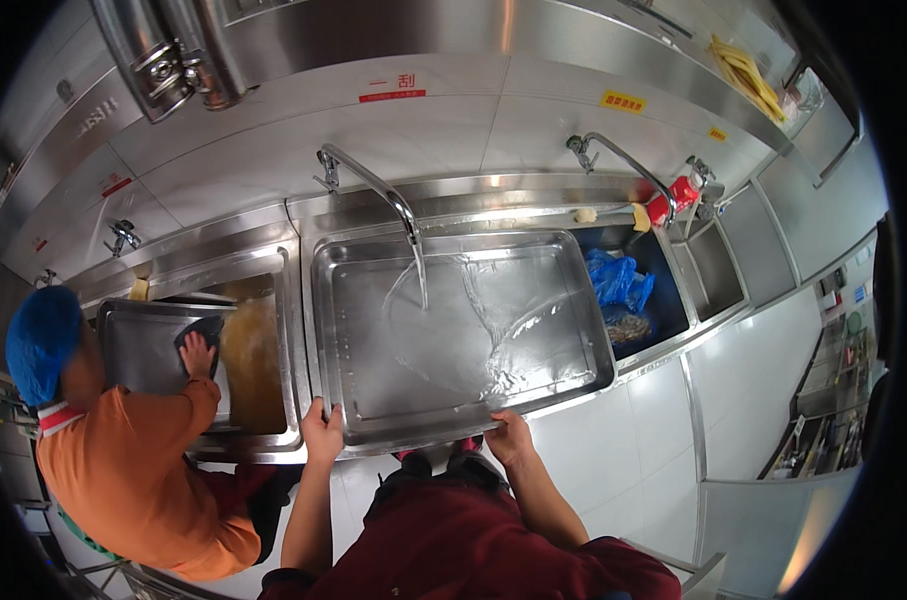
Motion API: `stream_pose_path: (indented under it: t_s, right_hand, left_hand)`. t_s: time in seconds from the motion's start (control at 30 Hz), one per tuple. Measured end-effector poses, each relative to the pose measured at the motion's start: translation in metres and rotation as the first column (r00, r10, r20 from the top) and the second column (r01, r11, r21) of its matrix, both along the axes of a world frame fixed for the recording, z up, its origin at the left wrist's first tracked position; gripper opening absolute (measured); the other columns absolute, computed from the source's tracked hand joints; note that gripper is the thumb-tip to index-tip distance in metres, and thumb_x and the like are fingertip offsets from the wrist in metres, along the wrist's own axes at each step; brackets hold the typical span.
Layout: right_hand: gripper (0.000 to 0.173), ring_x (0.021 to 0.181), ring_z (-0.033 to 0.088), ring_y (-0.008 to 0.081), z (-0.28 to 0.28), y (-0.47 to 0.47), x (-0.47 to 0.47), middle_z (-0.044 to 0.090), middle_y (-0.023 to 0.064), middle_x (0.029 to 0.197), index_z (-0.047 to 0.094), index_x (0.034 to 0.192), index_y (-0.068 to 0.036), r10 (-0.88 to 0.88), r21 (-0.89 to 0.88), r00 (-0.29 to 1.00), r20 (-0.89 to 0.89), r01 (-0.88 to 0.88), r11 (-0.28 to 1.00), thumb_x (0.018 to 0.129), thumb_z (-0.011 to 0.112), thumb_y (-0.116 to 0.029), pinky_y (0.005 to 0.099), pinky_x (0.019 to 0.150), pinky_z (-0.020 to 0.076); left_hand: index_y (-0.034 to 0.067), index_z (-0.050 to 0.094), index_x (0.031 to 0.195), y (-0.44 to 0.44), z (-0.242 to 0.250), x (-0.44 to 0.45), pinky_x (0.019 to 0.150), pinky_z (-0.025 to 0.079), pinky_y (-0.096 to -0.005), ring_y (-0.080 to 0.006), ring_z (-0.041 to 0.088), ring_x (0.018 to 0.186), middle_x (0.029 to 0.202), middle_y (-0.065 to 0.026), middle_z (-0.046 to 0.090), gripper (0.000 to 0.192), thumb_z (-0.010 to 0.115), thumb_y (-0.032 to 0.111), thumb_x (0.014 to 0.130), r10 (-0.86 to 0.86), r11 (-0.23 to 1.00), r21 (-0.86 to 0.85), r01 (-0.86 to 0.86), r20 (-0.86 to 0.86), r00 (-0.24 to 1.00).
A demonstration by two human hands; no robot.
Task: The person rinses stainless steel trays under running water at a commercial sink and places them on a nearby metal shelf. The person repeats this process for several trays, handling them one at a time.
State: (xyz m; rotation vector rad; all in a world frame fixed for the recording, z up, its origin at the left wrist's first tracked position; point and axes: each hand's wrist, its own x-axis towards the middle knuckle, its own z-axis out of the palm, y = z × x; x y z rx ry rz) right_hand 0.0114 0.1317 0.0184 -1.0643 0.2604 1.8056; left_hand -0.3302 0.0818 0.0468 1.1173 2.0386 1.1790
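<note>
Before me a large rectangular stainless-steel tray (438,337) spans the sink, with water spread in a thin sheet over its bottom. A stream runs into it from a curved chrome faucet (382,187). My left hand (323,433) grips the tray's near left corner, thumb on the rim. On the near rim, right of the middle, my right hand (509,438) holds the edge with its fingers underneath. Most fingers of both hands are hidden by the tray.
At the left, a co-worker (142,465) presses a dark cloth (199,337) on another metal tray (142,349) above a sink of brownish water (257,360). To the right, a sink holds blue plastic bags (618,279). Behind it stand a second faucet (633,169) and a red bottle (674,199).
</note>
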Motion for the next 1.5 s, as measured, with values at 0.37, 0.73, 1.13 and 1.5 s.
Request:
stream_pose_path:
  t_s: [0.37,0.73,1.13,1.5]
  right_hand:
    - [0.025,0.097,0.054,0.0282,0.01,0.01,0.075,0.056,0.0138,0.1,0.051,0.096,0.005,-0.081,0.109,0.997,-0.006,0.081,0.991,0.071,0.049,0.006,0.0369,0.096,0.0415]
    - [0.025,0.095,0.054,0.0264,0.044,0.01,0.121,0.056,0.011,0.1,0.052,0.095,0.002,-0.213,0.162,0.972,0.098,0.196,0.967,0.071,0.051,0.007,0.0359,0.094,0.0421]
    - [0.029,0.09,0.054,0.0217,0.122,-0.002,0.124,0.052,0.0082,0.097,0.049,0.1,-0.001,-0.301,0.253,0.753,0.586,0.183,0.95,0.071,0.053,0.002,0.0354,0.084,0.0447]
    - [0.039,0.091,0.042,0.0129,0.206,0.011,0.021,0.042,0.0025,0.1,0.04,0.109,-0.008,-0.397,0.402,0.429,0.812,0.083,0.912,0.076,0.06,-0.012,0.032,0.086,0.035]
  left_hand:
    - [0.001,0.04,0.069,0.039,0.009,0.076,0.047,0.034,-0.0355,-0.0172,0.036,0.048,0.052,-0.0117,0.04,0.031,0.063,0.015,0.083,-0.051,0.998,-0.044,0.051,-0.006,0.999]
    - [-0.002,0.054,0.08,0.069,-0.009,0.134,0.064,0.043,-0.0447,-0.0428,0.056,0.069,0.069,-0.024,0.055,0.04,0.043,0.033,0.096,-0.106,0.993,-0.053,0.109,0.051,0.993]
    - [-0.003,0.06,0.089,0.063,-0.084,0.188,0.075,0.043,-0.0489,-0.047,0.055,0.085,0.085,-0.0285,0.06,0.052,0.034,0.042,0.097,-0.159,0.968,-0.157,0.196,0.219,0.963]
    - [-0.001,0.064,0.097,0.084,-0.081,0.158,0.081,0.043,-0.0483,-0.0453,0.055,0.095,0.095,-0.0271,0.061,0.045,0.04,0.038,0.094,-0.342,0.887,-0.191,0.42,0.338,0.877]
